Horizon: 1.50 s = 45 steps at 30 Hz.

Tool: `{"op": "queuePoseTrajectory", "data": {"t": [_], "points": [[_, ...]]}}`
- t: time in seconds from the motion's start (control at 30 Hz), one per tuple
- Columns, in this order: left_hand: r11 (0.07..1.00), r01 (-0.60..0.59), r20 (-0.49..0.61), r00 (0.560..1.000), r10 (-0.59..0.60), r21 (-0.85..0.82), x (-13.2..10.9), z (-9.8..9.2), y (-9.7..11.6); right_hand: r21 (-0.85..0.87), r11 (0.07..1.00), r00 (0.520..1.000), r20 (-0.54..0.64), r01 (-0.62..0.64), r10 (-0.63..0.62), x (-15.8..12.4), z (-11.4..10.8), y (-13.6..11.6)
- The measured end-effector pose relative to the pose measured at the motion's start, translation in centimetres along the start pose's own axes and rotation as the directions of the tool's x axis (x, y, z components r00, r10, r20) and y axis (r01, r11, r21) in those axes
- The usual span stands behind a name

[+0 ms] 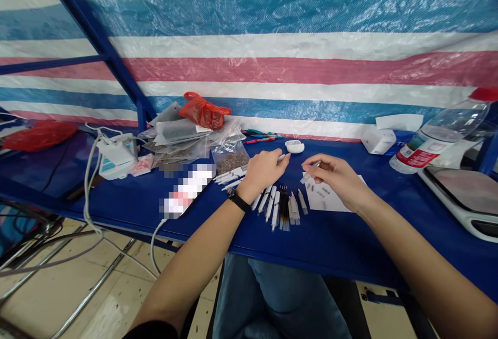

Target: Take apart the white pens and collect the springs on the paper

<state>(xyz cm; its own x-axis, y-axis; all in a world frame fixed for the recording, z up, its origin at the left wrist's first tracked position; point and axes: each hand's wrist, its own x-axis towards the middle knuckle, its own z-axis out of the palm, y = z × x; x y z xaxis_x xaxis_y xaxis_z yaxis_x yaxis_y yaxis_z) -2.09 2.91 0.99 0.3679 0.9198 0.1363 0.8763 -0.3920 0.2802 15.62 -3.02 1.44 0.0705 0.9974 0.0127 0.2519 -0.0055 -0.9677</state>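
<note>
Seen from beside the bench, the left hand (pixel 264 169), with a black wristwatch (pixel 238 199) on its wrist, curls lightly around a slim white rod (pixel 282 157). The rod pokes out past the fingertips toward 2 o'clock, a hold that seems meant to keep its tip off the table. The right hand (pixel 334 175) is not clenched: thumb and forefinger pinch a small metal piece (pixel 317 164) while the other fingers curl loosely, probably because the piece is too small for a fuller grip. Just below it, at 7 o'clock, lies a white paper sheet (pixel 330 196) with small pale pieces (pixel 309 181) set out on it, likely placed there to stand out against the blue tabletop (pixel 342 245). A white oval case (pixel 294 146) sits between the hands at 12 o'clock. At 6 o'clock, white syringe-like tubes (pixel 275 207) lie side by side, an arrangement that would make each one easy to pick out. Toward 10 o'clock are a clear bag of brown fragments (pixel 229 156) and a red plastic bag (pixel 204 111), while a white box (pixel 378 139) and a red-capped plastic bottle (pixel 431 144) stand toward 2 o'clock
</note>
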Motion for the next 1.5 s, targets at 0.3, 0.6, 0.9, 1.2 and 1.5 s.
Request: {"op": "queuePoseTrajectory", "data": {"t": [0.3, 0.6, 0.9, 1.2, 1.5], "points": [[1.000, 0.001, 0.015, 1.000, -0.001, 0.016, -0.2, -0.7, 0.3, -0.013, 0.998, 0.992, 0.109, -0.066, 0.067, -0.1, 0.1, -0.2], [1.000, -0.009, 0.001, 1.000, 0.009, 0.022, -0.1, -0.4, 0.1, -0.100, 0.979, 0.950, 0.245, -0.175, 0.195, -0.2, -1.1, -0.4], [0.999, -0.022, -0.008, 1.000, 0.022, 0.037, 0.0, 0.1, -0.1, -0.367, 0.920, 0.918, 0.301, -0.138, 0.258, -0.1, -2.9, 0.3], [0.999, -0.029, 0.020, 0.999, 0.028, 0.044, -0.2, -0.3, 0.1, -0.486, 0.866, 0.884, 0.347, -0.115, 0.312, 0.0, -2.1, 1.2], [0.999, -0.038, -0.009, 0.999, 0.038, -0.023, 0.0, 0.2, -0.1, -0.359, 0.927, 0.980, 0.115, -0.114, 0.164, 0.1, -2.0, 0.2]]}}
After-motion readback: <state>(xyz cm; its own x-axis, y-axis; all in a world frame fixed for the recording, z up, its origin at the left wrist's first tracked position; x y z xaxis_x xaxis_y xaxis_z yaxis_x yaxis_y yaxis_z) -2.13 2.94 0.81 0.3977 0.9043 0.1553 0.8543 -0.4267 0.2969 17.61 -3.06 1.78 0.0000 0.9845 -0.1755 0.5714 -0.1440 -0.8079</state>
